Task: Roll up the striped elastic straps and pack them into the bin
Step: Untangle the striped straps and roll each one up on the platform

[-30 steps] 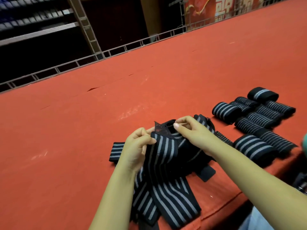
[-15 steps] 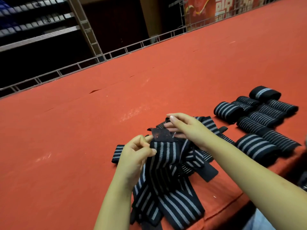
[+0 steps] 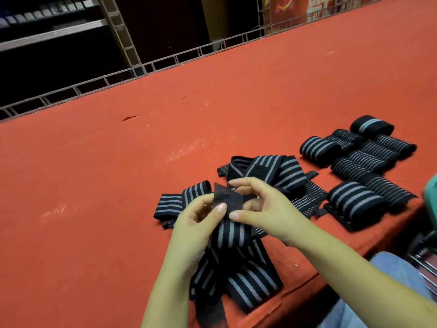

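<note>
While the left hand (image 3: 197, 221) pinches the strap (image 3: 230, 227), the right hand (image 3: 264, 204) pinches its end.

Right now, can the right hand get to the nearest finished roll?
Probably yes, once it lets go. The right hand is pinching the strap end along with the left hand. The nearest roll lies just to its right on bare table, nothing between.

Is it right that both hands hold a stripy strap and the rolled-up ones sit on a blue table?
Not quite. The table is red, not blue, as the head view shows. Both the left hand and right hand do hold a strap, and the rolls sit on that table.
</note>
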Motion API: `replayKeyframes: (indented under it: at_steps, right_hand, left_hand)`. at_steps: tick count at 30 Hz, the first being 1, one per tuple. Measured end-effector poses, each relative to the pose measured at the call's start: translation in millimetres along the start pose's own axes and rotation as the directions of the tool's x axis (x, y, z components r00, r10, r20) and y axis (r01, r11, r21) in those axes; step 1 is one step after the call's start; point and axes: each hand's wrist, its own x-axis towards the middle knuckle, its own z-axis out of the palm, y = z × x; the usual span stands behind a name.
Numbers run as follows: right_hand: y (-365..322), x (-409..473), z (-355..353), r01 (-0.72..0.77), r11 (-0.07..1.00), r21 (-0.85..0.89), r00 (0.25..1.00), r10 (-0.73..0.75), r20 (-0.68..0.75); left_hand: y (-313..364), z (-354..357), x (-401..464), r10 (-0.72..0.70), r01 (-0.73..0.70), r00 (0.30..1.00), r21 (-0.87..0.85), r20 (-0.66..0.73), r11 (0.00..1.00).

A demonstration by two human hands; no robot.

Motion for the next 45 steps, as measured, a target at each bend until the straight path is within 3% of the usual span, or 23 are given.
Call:
replayKeyframes:
  at_steps: [6, 11, 12, 14, 16, 17, 21, 28, 30, 33, 37, 42, 45]
  right_hand:
    - [11.3, -8.4, 7.0, -0.014, 0.998, -0.054, 0.999, 0.016, 0.037]
    - [5.2, -3.9, -4.3, -0.070, 0.994, -0.078, 0.961, 0.088, 0.261]
    - [7.7, 0.8, -8.9, -0.110, 0.990, -0.083, 0.971, 0.125, 0.204]
    - [21.3, 19.0, -24.6, -0.188, 0.952, -0.240, 0.981, 0.169, -0.099]
    - [38.6, 37.1, -42.0, -0.323, 0.879, -0.350, 0.912, 0.191, -0.363]
    - [47.4, 44.8, -47.9, -0.380, 0.864, -0.331, 0.878, 0.224, -0.423]
    - [70.6, 68.1, -49.9, -0.417, 0.898, -0.141, 0.834, 0.317, -0.452]
    - [40.5, 114.5, -42.9, -0.216, 0.965, -0.149, 0.813, 0.094, -0.574]
    - [26.4, 125.1, -44.0, -0.105, 0.981, -0.160, 0.833, -0.001, -0.553]
    - [-1.3, 132.2, -44.8, 0.081, 0.986, -0.143, 0.860, -0.141, -0.490]
    - [-37.9, 116.4, -34.5, 0.275, 0.961, -0.016, 0.929, -0.270, -0.253]
    - [-39.3, 61.1, -6.2, 0.318, 0.948, 0.017, 0.943, -0.318, 0.093]
    - [-22.3, 30.9, 1.9, 0.292, 0.957, 0.001, 0.928, -0.283, 0.241]
  left_hand:
    - [-6.4, -3.3, -7.1, -0.054, 0.050, 0.996, 0.065, 0.066, 0.997]
    - [-11.7, -6.8, -4.3, -0.011, 0.012, 1.000, 0.026, -0.009, 1.000]
    - [-12.9, -8.1, -4.1, -0.027, 0.027, 0.999, 0.001, -0.039, 1.000]
    - [-14.5, -10.5, -4.5, -0.051, 0.048, 0.995, -0.037, -0.085, 0.998]
    - [-13.8, -9.9, -5.9, -0.067, 0.062, 0.992, -0.046, -0.110, 0.997]
    - [-13.9, -9.5, -5.9, -0.063, 0.058, 0.992, -0.046, -0.112, 0.997]
    - [-14.1, -6.6, -4.2, -0.056, 0.053, 0.995, -0.036, -0.077, 0.998]
    - [-3.2, -6.1, -2.0, -0.077, 0.067, 0.993, -0.107, -0.091, 0.992]
    - [-0.4, -9.7, -0.4, -0.067, 0.050, 0.991, -0.139, -0.116, 0.989]
    - [6.9, -11.0, 4.7, -0.048, 0.011, 0.960, -0.132, -0.278, 0.991]
    - [14.0, -11.5, 11.2, -0.096, -0.007, 0.888, -0.222, -0.449, 0.975]
    - [17.9, -15.2, 11.7, -0.043, -0.068, 0.862, -0.200, -0.505, 0.978]
    - [22.1, -17.1, 5.3, -0.104, -0.009, 0.911, -0.274, -0.398, 0.962]
